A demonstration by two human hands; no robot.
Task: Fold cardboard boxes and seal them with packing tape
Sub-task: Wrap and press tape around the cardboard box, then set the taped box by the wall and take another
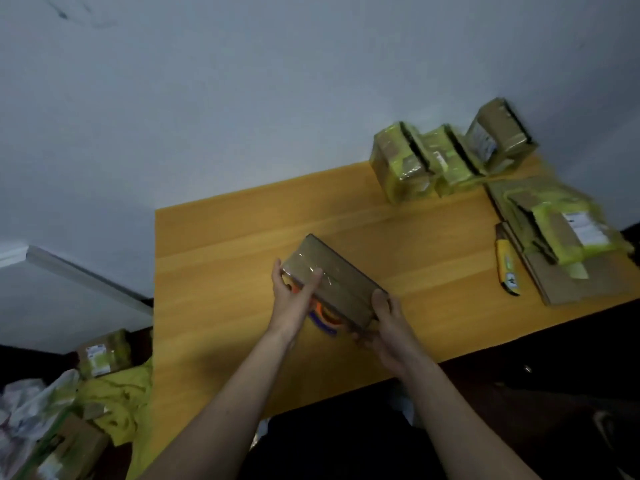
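Note:
A small brown cardboard box (pixel 334 280), wrapped in glossy clear tape, is held above the middle of the yellow wooden table (pixel 221 244). My left hand (pixel 292 299) grips its left end, thumb on the top face. My right hand (pixel 386 323) grips the right end, thumb up the side and fingers underneath. An orange and purple tape dispenser (pixel 323 315) sits just under and in front of the box, partly hidden by my left hand.
Three taped boxes (pixel 446 157) with yellow-green tape stand at the table's far right against the wall. Flat cardboard pieces (pixel 561 244) and a yellow utility knife (pixel 507 265) lie at the right edge. Boxes and yellow bags (pixel 104 382) pile up on the floor at left.

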